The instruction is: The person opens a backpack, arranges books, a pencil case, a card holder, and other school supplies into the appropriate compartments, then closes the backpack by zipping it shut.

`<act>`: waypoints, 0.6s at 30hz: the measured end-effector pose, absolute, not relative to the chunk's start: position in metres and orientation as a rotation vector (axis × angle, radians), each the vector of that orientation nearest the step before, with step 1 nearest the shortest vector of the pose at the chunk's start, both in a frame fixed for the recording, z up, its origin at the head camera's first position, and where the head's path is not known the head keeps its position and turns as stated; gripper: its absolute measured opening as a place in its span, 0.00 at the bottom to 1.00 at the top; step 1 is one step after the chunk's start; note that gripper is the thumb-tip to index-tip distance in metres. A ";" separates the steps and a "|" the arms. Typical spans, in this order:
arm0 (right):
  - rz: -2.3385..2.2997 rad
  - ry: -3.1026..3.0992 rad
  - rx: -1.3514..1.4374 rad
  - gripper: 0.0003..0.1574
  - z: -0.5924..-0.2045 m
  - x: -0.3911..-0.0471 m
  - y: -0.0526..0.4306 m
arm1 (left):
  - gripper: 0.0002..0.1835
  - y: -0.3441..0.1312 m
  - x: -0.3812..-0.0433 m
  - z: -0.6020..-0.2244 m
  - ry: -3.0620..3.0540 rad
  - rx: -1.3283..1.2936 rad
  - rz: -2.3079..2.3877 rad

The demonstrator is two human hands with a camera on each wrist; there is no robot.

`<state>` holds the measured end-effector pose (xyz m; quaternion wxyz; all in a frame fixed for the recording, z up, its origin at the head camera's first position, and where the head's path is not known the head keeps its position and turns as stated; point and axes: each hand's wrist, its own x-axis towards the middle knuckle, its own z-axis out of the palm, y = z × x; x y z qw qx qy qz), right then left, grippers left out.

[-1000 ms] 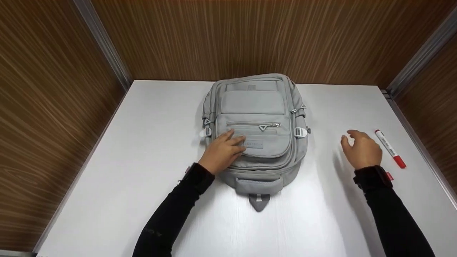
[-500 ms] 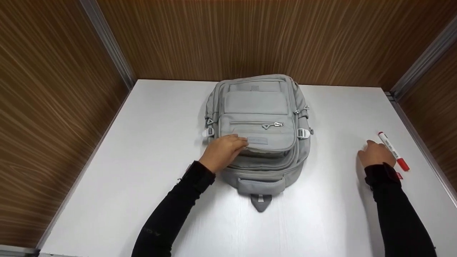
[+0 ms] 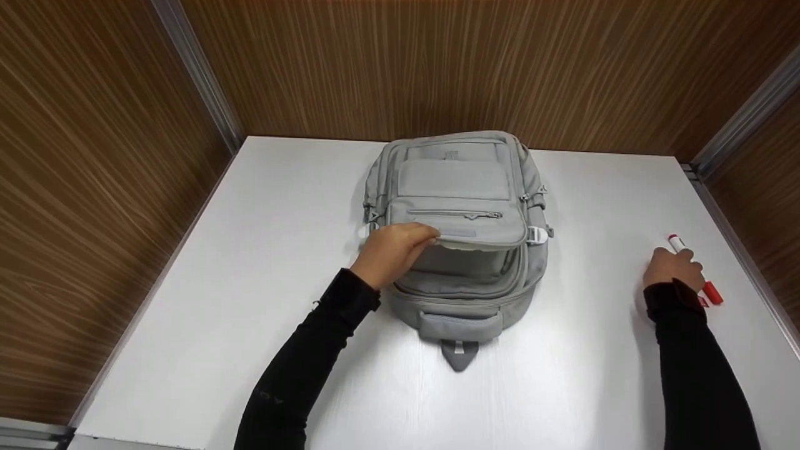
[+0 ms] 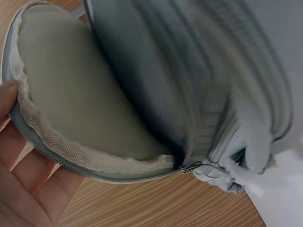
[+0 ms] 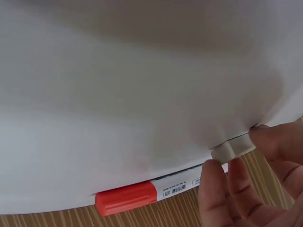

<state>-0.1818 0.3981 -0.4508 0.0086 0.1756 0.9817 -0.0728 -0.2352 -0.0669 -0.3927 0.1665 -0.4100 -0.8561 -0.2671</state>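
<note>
A grey backpack (image 3: 459, 319) lies on the white table, its front pocket partly unzipped. My left hand (image 3: 397, 247) pinches the lower edge of the pocket flap (image 3: 481, 232) and holds it raised. In the left wrist view the thumb (image 4: 7, 98) lies on the inner side of the flap's pale lining (image 4: 66, 85), fingers behind its zippered edge. At the right my right hand (image 3: 674, 269) pinches a small white block (image 5: 232, 147) between thumb and fingers, close to the table. Beside that hand lies a red-capped white marker (image 5: 125, 198), partly hidden by the fingers.
The white table (image 3: 250, 250) is closed in by wood-grain panels (image 3: 400, 69) at the back and both sides. The backpack stands between the two hands, near the back panel. A dark strap loop (image 3: 459, 356) sticks out from it toward the front.
My left hand has gone from resting on the pocket to gripping and lifting its flap, so the pocket gapes wider. My right hand has come down toward the marker and closed its fingers.
</note>
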 end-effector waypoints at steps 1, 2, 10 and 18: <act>-0.224 3.064 0.551 0.09 -0.452 -0.181 0.399 | 0.10 -0.066 -0.236 -0.391 -2.438 -1.162 -0.761; -0.223 3.064 0.547 0.09 -0.452 -0.180 0.399 | 0.10 -0.066 -0.236 -0.389 -2.439 -1.157 -0.763; -0.301 3.117 0.443 0.07 -0.451 -0.177 0.395 | 0.11 -0.064 -0.240 -0.374 -2.440 -1.087 -0.810; -0.544 3.295 0.172 0.07 -0.439 -0.189 0.353 | 0.13 -0.057 -0.245 -0.365 -2.402 -0.992 -0.839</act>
